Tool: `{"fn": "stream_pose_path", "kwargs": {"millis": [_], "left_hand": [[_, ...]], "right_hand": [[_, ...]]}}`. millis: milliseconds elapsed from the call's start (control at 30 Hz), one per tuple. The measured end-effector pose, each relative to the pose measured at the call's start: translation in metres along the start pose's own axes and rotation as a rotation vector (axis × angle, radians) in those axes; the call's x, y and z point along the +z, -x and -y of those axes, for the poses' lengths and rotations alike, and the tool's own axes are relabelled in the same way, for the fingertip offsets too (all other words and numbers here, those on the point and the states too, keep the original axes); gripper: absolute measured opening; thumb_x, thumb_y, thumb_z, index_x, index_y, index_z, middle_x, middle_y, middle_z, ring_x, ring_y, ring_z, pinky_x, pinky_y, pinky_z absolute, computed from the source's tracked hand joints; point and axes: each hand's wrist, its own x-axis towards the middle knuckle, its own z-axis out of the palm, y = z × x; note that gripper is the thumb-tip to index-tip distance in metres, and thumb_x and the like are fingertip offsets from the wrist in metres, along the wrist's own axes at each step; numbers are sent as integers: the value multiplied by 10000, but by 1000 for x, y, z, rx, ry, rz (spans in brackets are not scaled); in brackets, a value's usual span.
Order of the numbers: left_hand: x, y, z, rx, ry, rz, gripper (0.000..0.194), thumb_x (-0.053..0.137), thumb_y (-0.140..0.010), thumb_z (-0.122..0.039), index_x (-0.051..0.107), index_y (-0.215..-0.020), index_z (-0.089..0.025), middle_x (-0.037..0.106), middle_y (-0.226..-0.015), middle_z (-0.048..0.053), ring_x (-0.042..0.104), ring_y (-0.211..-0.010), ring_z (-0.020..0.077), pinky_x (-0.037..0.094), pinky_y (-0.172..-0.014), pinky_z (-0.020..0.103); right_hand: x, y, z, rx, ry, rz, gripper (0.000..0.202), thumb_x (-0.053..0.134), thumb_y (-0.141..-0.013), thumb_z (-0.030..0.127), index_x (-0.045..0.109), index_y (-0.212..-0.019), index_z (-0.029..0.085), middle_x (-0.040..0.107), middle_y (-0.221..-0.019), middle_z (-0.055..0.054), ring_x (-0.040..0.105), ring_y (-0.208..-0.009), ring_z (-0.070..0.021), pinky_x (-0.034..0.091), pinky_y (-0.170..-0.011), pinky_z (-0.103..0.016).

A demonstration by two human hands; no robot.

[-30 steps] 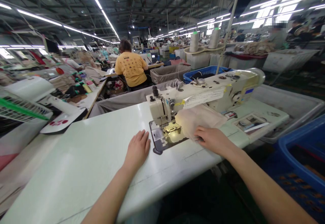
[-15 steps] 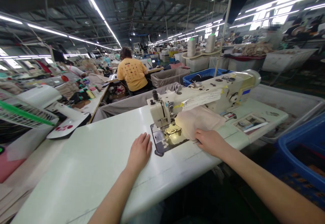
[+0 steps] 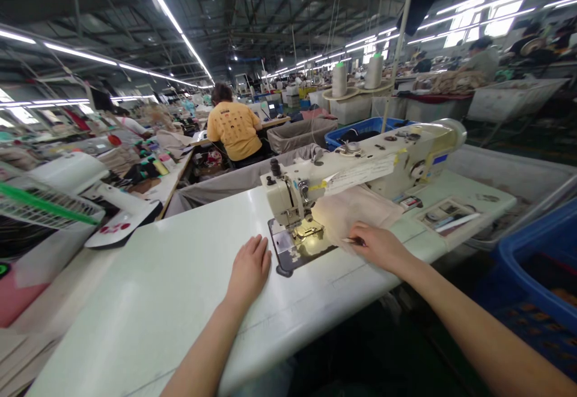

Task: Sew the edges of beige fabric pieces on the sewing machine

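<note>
A white sewing machine (image 3: 360, 166) stands on a pale green table (image 3: 180, 277), its lamp lighting the metal needle plate (image 3: 288, 247). My left hand (image 3: 251, 263) lies flat on the table just left of the plate, fingers fairly straight and holding nothing. Right of the needle, a beige fabric piece (image 3: 345, 211) lies under the machine arm. My right hand (image 3: 376, 245) is at the fabric's near edge, its fingers closed round a small dark, pointed tool (image 3: 356, 241) whose tip points left.
A tray (image 3: 446, 220) of small tools is set in the table at the right. Blue baskets (image 3: 541, 253) stand beyond the right edge. At the left is a white fan (image 3: 76, 175). A person in a yellow shirt (image 3: 237, 130) sits ahead, facing away.
My right hand has shifted slightly up and right, and the small tool between its fingers now shows more clearly. My left hand stays in place on the table.
</note>
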Motion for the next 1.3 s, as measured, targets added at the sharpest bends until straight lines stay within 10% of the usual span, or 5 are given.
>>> {"fn": "stream_pose_path", "kwargs": {"millis": [333, 533, 700, 933, 1300], "left_hand": [[-42, 6, -66, 473, 303, -97, 513, 456, -987, -167, 421, -1499, -170, 557, -1457, 162, 438, -1431, 284, 452, -1129, 491], [-51, 12, -93, 607, 536, 365, 356, 496, -963, -188, 652, -1281, -218, 683, -1291, 110, 640, -1212, 247, 526, -1045, 396], [-66, 51, -59, 424, 606, 388, 425, 467, -938, -128, 649, -1314, -207, 660, -1344, 108, 599, -1274, 234, 497, -1085, 386], [-94, 68, -24, -88, 816, 433, 341, 501, -978, -416, 768, -1097, -241, 754, -1143, 67, 685, -1061, 233, 524, -1000, 369], [-63, 45, -23, -575, 715, 131, 438, 463, -842, -557, 663, -708, -191, 672, -698, 24, 588, -689, 220, 444, -629, 291]], "right_hand": [[-13, 27, 66, -537, 65, -76, 104, 571, -814, 122, 645, -844, 188, 682, -911, -54, 597, -719, -173, 396, -611, -281], [3, 47, 95, -572, -198, 44, 100, 600, -902, 215, 671, -837, 188, 704, -850, -44, 639, -736, -178, 457, -650, -276], [-2, 51, 66, -355, -544, 108, 440, 807, -764, 563, 735, -1039, 228, 713, -1224, -86, 693, -1036, -240, 540, -846, -299], [0, 39, 52, -238, -747, 385, 764, 911, -591, 512, 677, -1289, 307, 601, -1427, -81, 558, -1304, -318, 529, -992, -405], [66, 7, 79, 265, -793, -230, 264, 652, -767, 470, 508, -824, 257, 620, -671, 24, 599, -602, -182, 490, -594, -300]]}}
